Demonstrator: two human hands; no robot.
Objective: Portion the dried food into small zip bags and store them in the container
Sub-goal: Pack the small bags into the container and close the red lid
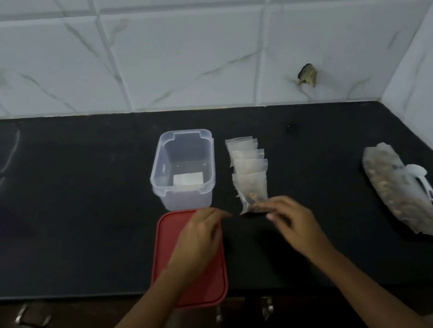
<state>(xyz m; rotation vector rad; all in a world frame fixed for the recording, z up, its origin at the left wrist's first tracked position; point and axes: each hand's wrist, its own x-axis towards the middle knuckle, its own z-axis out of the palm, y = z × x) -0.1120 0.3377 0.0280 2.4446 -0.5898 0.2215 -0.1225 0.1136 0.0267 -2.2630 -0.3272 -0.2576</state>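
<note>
Head view, right hand (294, 225) grip on nearest zip bag (253, 195) unclear, left hand (199, 241) loosely curled, empty.

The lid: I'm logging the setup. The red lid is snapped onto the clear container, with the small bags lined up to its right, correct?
Not quite. The head view shows the red lid lying flat on the counter in front of the open container, under the left hand. The small bags do sit to the container's right.
</note>
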